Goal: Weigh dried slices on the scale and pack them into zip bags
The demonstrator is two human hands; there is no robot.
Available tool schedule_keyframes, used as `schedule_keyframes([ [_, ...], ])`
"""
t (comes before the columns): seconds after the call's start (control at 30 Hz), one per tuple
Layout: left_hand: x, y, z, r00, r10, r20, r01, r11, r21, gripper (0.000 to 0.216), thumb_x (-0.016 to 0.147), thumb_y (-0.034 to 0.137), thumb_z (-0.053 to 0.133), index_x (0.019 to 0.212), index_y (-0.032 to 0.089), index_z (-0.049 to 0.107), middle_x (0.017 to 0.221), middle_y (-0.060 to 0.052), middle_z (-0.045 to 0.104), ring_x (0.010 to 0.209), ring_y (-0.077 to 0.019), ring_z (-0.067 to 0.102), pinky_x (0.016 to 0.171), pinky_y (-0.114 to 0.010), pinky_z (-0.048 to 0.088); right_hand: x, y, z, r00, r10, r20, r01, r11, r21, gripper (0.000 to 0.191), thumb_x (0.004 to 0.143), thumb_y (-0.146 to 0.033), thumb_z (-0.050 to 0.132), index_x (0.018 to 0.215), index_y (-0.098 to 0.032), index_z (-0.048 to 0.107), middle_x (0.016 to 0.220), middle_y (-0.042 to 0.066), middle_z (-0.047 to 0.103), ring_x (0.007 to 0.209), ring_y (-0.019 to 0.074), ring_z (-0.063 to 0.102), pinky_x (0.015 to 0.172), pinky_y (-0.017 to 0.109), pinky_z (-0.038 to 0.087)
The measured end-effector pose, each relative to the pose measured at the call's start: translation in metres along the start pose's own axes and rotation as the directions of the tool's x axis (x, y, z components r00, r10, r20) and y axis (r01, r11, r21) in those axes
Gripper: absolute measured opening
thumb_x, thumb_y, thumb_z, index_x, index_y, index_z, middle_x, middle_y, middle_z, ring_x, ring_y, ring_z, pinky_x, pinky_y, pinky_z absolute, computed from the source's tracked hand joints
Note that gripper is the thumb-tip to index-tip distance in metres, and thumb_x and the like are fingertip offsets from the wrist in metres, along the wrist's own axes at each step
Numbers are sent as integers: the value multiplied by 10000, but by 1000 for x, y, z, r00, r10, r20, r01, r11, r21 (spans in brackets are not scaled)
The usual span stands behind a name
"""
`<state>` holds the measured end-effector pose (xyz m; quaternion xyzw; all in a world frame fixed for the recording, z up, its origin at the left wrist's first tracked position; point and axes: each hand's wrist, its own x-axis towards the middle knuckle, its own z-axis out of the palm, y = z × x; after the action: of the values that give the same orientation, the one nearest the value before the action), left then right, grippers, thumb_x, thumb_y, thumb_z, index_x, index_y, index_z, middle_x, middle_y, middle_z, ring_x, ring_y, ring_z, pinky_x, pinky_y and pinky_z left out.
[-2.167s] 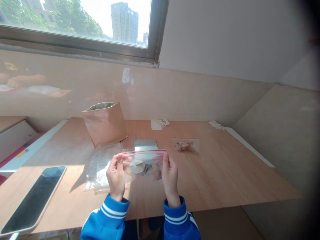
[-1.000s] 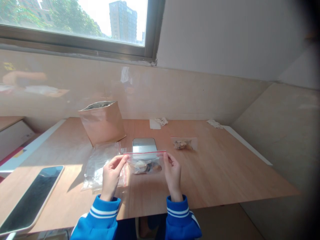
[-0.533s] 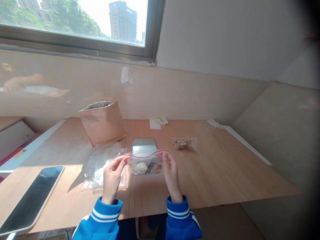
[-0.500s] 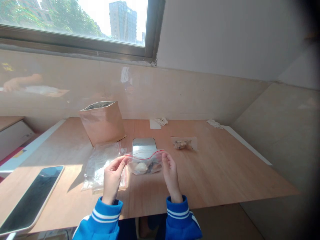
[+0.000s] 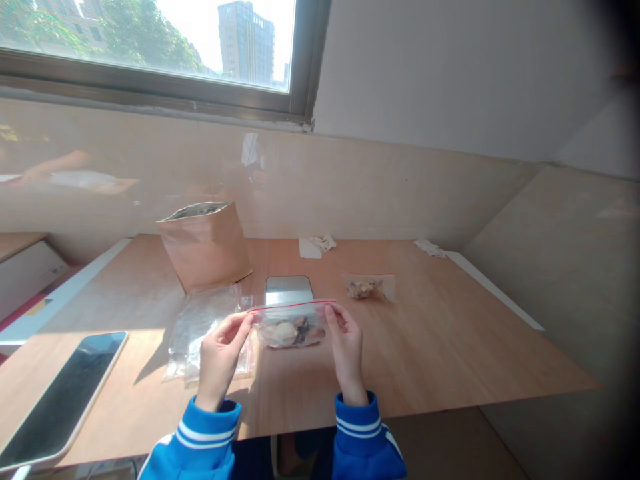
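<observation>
A clear zip bag with a red seal strip hangs between my hands, a few pale and dark dried pieces lying inside it. Its top left corner is pinched by my left hand, thumb against fingers. My right hand pinches the top right corner, so the strip is drawn nearly straight. Just behind the bag lies a flat scale with a silvery top, partly covered by it. A stack of clear empty zip bags rests beside and beneath my left hand.
A brown paper pouch stands open at the back left. A filled zip bag lies back right. At the left front is a large phone. Crumpled tissues sit near the wall, and the wooden tabletop ends at a front edge.
My hands have moved slightly apart. The bag's red strip, wavy and sagging before, is now pulled almost straight.
</observation>
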<state>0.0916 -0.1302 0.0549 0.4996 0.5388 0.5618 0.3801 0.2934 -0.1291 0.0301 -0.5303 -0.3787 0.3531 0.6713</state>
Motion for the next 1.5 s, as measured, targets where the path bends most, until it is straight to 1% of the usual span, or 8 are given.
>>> schedule_keyframes([
  [0.3,-2,-2,5,997,22,-69,-24,999,-30,273,779,425,659,883,173,670,869,-31,703,848,-157,631,784,-242,484,-1,5,3,998,25,57,-27,998,50,335,799,-475,638,905,-160,680,940,85,728,894,216,671,831,342,516],
  [0.5,-4,2,9,1000,26,5,-26,997,-70,260,806,415,633,922,183,636,913,-23,671,910,-153,610,834,-239,469,-3,3,4,991,51,126,-57,997,43,339,796,-470,647,947,-166,665,929,69,716,849,195,665,757,305,525],
  [0.77,-4,-4,8,1000,-18,18,20,994,-111,276,760,396,684,922,175,649,912,-35,691,888,-162,629,823,-248,477,-2,2,1,996,1,93,1,1000,-22,303,790,-445,663,889,-158,671,869,60,705,811,187,650,746,304,513],
  [0.87,-4,-5,7,1000,-17,-19,16,996,-90,283,749,400,695,918,177,657,892,-31,692,856,-155,628,788,-236,476,-2,2,-1,997,-1,73,4,999,-32,300,783,-442,673,875,-156,679,868,63,710,816,192,646,767,317,505],
  [1.07,-6,-5,10,997,13,-79,-17,999,-48,283,753,418,690,896,178,648,806,-7,662,753,-122,591,699,-204,458,-4,1,-1,999,10,52,-12,999,53,266,757,-409,712,864,-167,679,873,51,721,859,197,658,819,327,504],
  [1.27,-6,-5,12,999,14,34,-9,986,-164,317,780,433,657,969,179,632,882,-27,666,820,-143,609,748,-229,478,-8,-3,7,975,69,211,-131,947,293,267,809,-427,657,926,-188,631,939,64,733,829,205,692,750,337,550],
  [1.37,-5,-4,12,996,35,78,-20,983,-180,326,755,407,690,983,176,657,966,-49,668,912,-172,612,801,-254,485,-9,-5,9,958,77,278,-168,933,320,310,823,-435,641,1013,-191,623,1029,83,720,895,223,693,783,358,555],
  [1.5,-5,-3,13,998,55,41,-48,985,-163,219,757,359,701,873,174,687,964,-41,658,944,-161,594,832,-238,471,-9,-5,10,944,19,328,-112,957,267,329,829,-421,638,1075,-202,647,1136,80,692,1034,225,655,906,373,516],
])
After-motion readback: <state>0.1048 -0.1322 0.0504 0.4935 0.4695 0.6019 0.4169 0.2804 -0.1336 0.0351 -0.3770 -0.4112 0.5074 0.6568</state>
